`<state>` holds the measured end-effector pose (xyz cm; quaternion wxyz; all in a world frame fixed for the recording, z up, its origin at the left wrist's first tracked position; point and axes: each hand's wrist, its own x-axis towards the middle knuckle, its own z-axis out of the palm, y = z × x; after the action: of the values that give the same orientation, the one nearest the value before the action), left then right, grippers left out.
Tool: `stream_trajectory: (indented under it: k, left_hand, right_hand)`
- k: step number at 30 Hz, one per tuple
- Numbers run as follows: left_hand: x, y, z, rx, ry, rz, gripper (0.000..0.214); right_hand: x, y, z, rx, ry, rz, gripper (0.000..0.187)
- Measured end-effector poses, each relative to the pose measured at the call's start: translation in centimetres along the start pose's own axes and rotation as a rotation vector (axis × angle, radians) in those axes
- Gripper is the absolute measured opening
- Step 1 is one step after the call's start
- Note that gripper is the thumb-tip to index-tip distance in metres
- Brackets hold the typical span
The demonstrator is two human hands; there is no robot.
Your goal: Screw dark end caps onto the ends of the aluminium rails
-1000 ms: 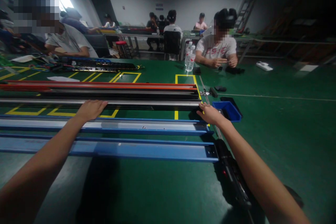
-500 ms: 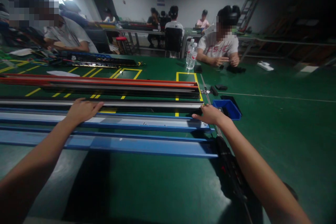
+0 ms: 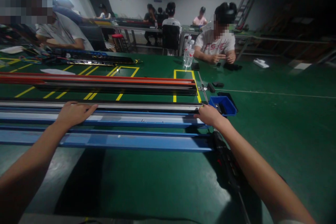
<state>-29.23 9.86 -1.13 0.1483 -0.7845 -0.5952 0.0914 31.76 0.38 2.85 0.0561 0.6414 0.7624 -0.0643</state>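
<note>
- Head view: the left hand (image 3: 73, 114) clasps the black rail (image 3: 147, 106) well in from its right end, fingers over the far edge, thumb toward the near side.
- The right hand (image 3: 210, 114) closes on that right end, its fingertips partly hidden; the wide spacing probably keeps so long a piece straight.
- The black rail runs along the far side of the rear blue rail (image 3: 152, 119); whether they touch, I cannot tell.
- The front blue rail (image 3: 157, 141) lies nearer, the red rail (image 3: 118, 80) farther off, all roughly parallel, likely so their lengths fit the table (image 3: 157, 182).
- The blue bin (image 3: 231, 107) and black tool (image 3: 223, 148) sit near the right ends, presumably for easy reach.
</note>
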Motion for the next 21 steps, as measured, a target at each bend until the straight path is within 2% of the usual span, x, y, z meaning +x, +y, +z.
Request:
stream_trajectory:
  k: [6,15,21]
  left_hand:
    - [-1.0,0.3,-0.3,-0.004,-0.047,-0.046,0.070]
    - [-2.0,1.7,-1.5,-0.048,-0.057,-0.070,0.066]
    - [-2.6,1.8,-1.5,-0.170,-0.040,-0.070,0.068]
  right_hand:
    - [-0.9,-1.1,0.3,-0.128,-0.043,0.077,0.029]
    - [-1.6,-1.7,0.6,-0.231,-0.022,0.085,0.029]
    - [-2.5,-2.0,0.6,-0.247,0.025,0.069,0.038]
